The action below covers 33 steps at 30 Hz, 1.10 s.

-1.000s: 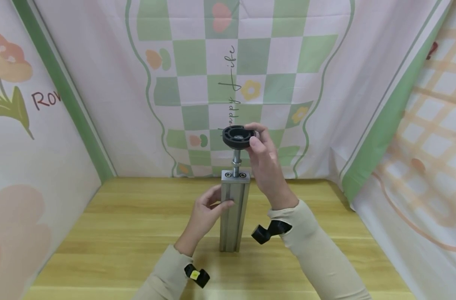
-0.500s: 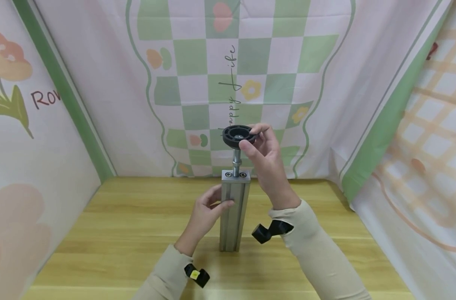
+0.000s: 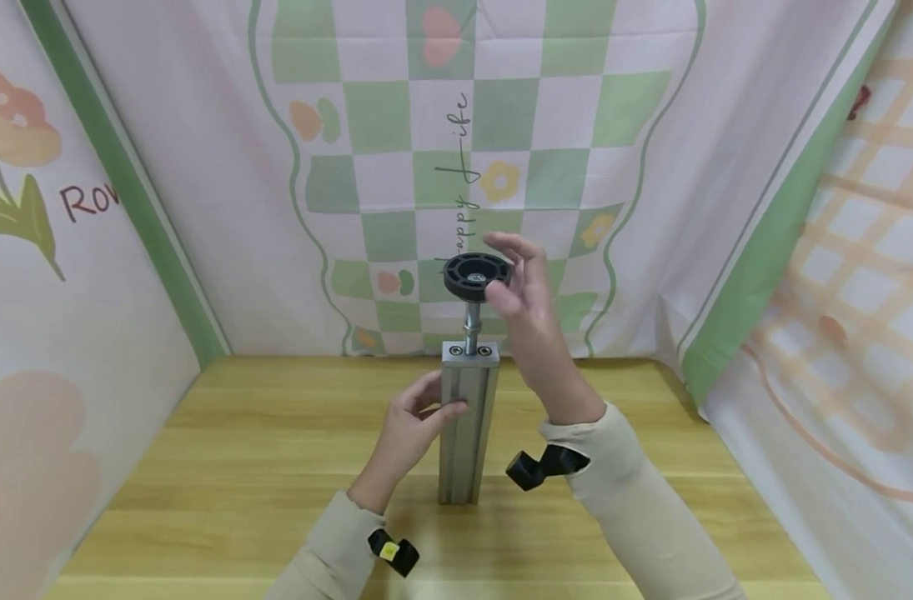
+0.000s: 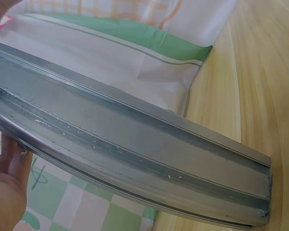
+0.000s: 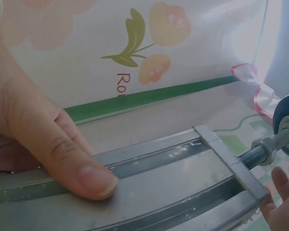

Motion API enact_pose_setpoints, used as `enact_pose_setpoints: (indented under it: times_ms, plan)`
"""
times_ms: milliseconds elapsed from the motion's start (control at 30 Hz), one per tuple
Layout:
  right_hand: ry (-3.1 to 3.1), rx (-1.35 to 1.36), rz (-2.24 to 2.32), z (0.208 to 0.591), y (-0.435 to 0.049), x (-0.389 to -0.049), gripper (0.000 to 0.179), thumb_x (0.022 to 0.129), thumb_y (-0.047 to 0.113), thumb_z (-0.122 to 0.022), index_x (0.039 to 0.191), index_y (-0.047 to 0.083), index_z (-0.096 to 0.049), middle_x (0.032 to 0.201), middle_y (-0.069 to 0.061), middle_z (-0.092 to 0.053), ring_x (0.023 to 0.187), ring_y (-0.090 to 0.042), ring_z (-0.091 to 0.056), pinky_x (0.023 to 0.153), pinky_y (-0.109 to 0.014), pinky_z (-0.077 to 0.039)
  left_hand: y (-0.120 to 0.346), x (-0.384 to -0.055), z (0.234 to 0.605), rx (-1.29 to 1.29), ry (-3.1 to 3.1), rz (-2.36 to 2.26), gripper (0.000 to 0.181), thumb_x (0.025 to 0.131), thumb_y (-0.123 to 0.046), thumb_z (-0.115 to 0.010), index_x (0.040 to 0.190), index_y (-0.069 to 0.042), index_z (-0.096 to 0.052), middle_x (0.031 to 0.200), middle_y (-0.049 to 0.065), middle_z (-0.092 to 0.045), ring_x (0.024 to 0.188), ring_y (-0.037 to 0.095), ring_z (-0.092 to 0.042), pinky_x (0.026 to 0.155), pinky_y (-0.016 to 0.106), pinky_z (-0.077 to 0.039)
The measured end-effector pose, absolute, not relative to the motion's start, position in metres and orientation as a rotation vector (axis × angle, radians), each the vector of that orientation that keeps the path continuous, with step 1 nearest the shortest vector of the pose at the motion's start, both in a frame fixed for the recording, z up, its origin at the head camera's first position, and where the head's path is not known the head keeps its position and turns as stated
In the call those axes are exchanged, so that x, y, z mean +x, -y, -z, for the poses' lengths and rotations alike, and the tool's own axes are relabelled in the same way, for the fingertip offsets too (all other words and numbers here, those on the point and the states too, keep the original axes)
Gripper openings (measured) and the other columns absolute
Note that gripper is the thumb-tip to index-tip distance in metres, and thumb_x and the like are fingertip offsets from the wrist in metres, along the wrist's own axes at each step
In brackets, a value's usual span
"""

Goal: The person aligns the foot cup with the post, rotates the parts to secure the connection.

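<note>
A silver aluminium profile (image 3: 459,446) stands upright on the wooden table. Screwed into its end plate (image 3: 471,360) is a levelling foot (image 3: 462,290), whose black round base faces up on a threaded stem (image 3: 472,321). My left hand (image 3: 411,425) grips the profile's upper half, thumb across the near face and fingers passing behind. Beside the foot, my right hand (image 3: 534,333) has its fingers spread, the index raised above the base and the thumb right at the rim. In the right wrist view, a hex nut (image 5: 264,149) sits on the stem just beyond the end plate.
The wooden table (image 3: 276,467) runs back to a checkered curtain (image 3: 381,183). Printed cloth walls flank it on the left (image 3: 126,275) and right (image 3: 839,375). Black straps with small mounts sit on both wrists.
My right thumb and fingers pinched the foot's rim half a second ago; the fingers have since spread and lifted off it. My left hand and the profile have kept their places.
</note>
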State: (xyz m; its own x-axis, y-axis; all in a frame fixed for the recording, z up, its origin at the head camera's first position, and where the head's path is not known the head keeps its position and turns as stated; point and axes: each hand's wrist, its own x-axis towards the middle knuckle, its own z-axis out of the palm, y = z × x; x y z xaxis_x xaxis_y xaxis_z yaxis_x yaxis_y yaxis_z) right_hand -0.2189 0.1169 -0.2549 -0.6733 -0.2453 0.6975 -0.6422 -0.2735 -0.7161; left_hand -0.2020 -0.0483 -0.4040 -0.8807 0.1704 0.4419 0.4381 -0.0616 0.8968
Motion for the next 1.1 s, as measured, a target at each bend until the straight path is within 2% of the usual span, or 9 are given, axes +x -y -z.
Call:
enact_pose_setpoints:
  times_ms: [133, 267, 467, 733, 967, 1100]
  plan:
    - [1.687, 1.169, -2.111, 0.251, -0.117, -0.221, 0.053, 0.101, 0.03, -0.036, 0.149, 0.006, -0.035, 0.154, -0.012, -0.035, 0.139, -0.028, -0.037, 0.118, -0.044, -0.021, 0.047, -0.202, 0.404, -0.664, 1.996, 2.07, 0.04, 0.092, -0.01, -0.075, 0.13, -0.01, -0.064, 0.108, 0.009, -0.07, 0.099, 0.022, -0.067, 0.082, 0.036, -0.059]
    - [1.667, 1.237, -2.184, 0.25, -0.118, -0.222, 0.052, 0.103, 0.027, -0.031, 0.147, 0.002, -0.04, 0.151, -0.018, -0.041, 0.14, -0.03, -0.038, 0.118, -0.045, -0.022, 0.047, -0.202, 0.404, -0.674, 1.989, 2.087, 0.04, 0.092, -0.01, -0.075, 0.13, -0.009, -0.064, 0.108, 0.01, -0.07, 0.099, 0.021, -0.067, 0.083, 0.037, -0.059]
    - [1.641, 1.238, -2.235, 0.252, -0.12, -0.224, 0.044, 0.102, 0.027, -0.039, 0.14, 0.006, -0.047, 0.147, -0.019, -0.045, 0.137, -0.033, -0.042, 0.117, -0.042, -0.027, 0.047, -0.202, 0.405, -0.67, 1.99, 2.09, 0.04, 0.092, -0.011, -0.075, 0.13, -0.01, -0.065, 0.108, 0.009, -0.07, 0.099, 0.022, -0.067, 0.083, 0.038, -0.059]
    - [1.559, 1.189, -2.216, 0.261, -0.116, -0.229, 0.035, 0.1, 0.034, -0.052, 0.128, 0.014, -0.052, 0.148, -0.028, -0.039, 0.134, -0.036, -0.042, 0.11, -0.038, -0.035, 0.048, -0.202, 0.405, -0.67, 1.989, 2.084, 0.041, 0.091, -0.011, -0.075, 0.13, -0.01, -0.064, 0.109, 0.01, -0.07, 0.099, 0.022, -0.067, 0.083, 0.037, -0.059]
    - [1.508, 1.128, -2.178, 0.267, -0.109, -0.228, 0.04, 0.096, 0.043, -0.065, 0.124, 0.021, -0.047, 0.144, -0.017, -0.044, 0.128, -0.03, -0.046, 0.104, -0.035, -0.04, 0.048, -0.203, 0.405, -0.671, 1.997, 2.079, 0.04, 0.092, -0.013, -0.075, 0.131, -0.01, -0.064, 0.11, 0.009, -0.069, 0.1, 0.022, -0.067, 0.084, 0.037, -0.059]
    - [1.505, 1.056, -2.182, 0.266, -0.108, -0.225, 0.046, 0.091, 0.044, -0.074, 0.119, 0.02, -0.046, 0.141, -0.017, -0.044, 0.12, -0.027, -0.049, 0.096, -0.031, -0.046, 0.048, -0.203, 0.405, -0.67, 1.998, 2.082, 0.04, 0.092, -0.013, -0.075, 0.131, -0.009, -0.064, 0.11, 0.009, -0.069, 0.1, 0.022, -0.067, 0.084, 0.037, -0.059]
